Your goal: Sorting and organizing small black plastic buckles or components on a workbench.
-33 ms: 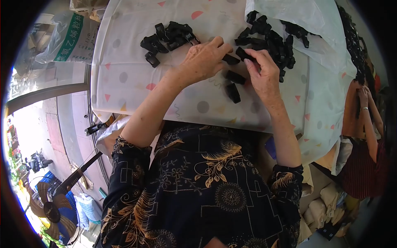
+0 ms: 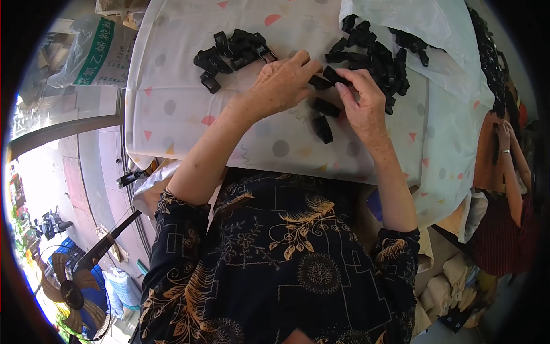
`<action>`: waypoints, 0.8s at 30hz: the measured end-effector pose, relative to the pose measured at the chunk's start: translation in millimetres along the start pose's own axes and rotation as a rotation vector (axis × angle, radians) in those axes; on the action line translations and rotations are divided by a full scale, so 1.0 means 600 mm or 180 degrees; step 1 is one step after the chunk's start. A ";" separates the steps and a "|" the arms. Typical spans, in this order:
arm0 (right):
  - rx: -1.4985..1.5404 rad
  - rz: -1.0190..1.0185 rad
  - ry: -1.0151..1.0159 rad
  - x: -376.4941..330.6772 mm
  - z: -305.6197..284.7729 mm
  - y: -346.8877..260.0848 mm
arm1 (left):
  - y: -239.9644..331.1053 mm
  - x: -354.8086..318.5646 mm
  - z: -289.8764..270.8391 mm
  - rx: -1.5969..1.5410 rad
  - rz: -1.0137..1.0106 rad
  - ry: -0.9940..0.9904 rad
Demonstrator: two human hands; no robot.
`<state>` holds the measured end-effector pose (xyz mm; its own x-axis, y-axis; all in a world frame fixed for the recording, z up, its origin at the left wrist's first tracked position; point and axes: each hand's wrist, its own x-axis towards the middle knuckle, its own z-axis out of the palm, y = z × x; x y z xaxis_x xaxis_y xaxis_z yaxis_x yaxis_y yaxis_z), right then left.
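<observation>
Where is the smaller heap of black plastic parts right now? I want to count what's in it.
In the head view, the smaller heap lies on the patterned tablecloth toward the far left, just left of the left hand, apart from the bigger pile.

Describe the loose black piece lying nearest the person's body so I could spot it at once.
Start at the table's white cloth dotted with coloured triangles and circles. Between the left hand and the right hand, three small black plastic pieces lie apart from the heaps. The one you want, the lowest black piece, lies alone below both hands, touching nothing.
</observation>
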<state>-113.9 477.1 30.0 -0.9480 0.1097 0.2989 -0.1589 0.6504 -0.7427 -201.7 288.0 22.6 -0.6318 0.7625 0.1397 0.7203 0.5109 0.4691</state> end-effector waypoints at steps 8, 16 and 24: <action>0.0439 0.0180 -0.0053 0.009 -0.014 0.002 | 0.006 -0.012 0.012 -0.0650 0.0198 0.0261; -0.0037 -0.0643 -0.0333 0.006 -0.005 0.009 | 0.010 -0.017 0.033 -0.0989 -0.0095 0.0725; -0.0770 -0.1585 -0.0183 0.015 0.012 0.012 | 0.007 -0.023 0.030 -0.1192 -0.0214 0.0553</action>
<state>-125.3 477.3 23.2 -0.7891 -0.2919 0.5406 -0.5302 0.7680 -0.3593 -185.0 286.6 6.8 -0.7359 0.6376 0.2278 0.5421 0.3533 0.7625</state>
